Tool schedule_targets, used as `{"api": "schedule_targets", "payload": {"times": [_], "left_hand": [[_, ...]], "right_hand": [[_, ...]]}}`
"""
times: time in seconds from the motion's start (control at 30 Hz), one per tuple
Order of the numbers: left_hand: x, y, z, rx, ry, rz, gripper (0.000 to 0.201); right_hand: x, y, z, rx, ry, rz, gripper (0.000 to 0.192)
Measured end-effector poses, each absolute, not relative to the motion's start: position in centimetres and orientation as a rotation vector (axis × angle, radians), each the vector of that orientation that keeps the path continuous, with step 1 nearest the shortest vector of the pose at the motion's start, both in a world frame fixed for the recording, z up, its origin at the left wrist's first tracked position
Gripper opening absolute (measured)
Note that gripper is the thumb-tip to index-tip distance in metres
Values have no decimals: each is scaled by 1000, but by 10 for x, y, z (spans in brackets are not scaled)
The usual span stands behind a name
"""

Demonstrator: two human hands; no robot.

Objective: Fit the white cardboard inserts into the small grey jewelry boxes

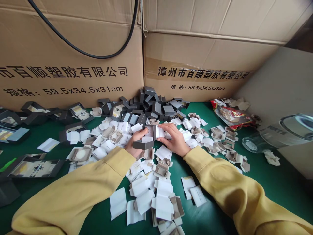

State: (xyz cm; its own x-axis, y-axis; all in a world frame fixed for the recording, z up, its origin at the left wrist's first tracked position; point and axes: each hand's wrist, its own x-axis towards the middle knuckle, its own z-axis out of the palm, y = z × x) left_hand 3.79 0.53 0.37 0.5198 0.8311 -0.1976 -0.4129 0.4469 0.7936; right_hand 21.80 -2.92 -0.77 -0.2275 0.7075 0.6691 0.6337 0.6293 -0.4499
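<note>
Near the middle of the table, my left hand [137, 142] is closed around a small dark grey box [144, 144] whose lid flap hangs open toward me. My right hand [176, 138] pinches a white folded card piece [160, 132] at the box's right side; whether the card is partly inside the box I cannot tell. Beneath and around both hands lie many loose white paper slips [141, 192] and small grey-backed card inserts [162, 168]. Just beyond the hands rises a heap of dark grey boxes [156, 107].
Two large cardboard cartons [73, 75] wall off the back of the green table [97, 215]. Open dark boxes with clear windows [36, 168] lie at left. On the right are a red plastic packet [231, 114], a clear glass bottle [274, 135] on its side and crumpled tissue [272, 158].
</note>
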Motion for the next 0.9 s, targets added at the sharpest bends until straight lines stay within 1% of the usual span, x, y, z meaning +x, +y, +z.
{"api": "schedule_targets", "payload": {"times": [0.2,0.37,0.57,0.77,0.9], "left_hand": [[38,8,4,613,604,791,27],[39,7,5,634,645,814,25],[39,4,6,732,632,860,28],[37,6,-1,782,678,852,28],[36,6,-2,804,669,847,27]], "right_hand": [[217,-31,-6,-1045,-1904,193,42],[216,-31,-5,-1094,-1929,278,46],[216,-29,-8,-1119,-1916,212,40],[217,-29,-8,-1083,-1940,228,42],[217,-29,-8,-1061,-1951,219,40]]}}
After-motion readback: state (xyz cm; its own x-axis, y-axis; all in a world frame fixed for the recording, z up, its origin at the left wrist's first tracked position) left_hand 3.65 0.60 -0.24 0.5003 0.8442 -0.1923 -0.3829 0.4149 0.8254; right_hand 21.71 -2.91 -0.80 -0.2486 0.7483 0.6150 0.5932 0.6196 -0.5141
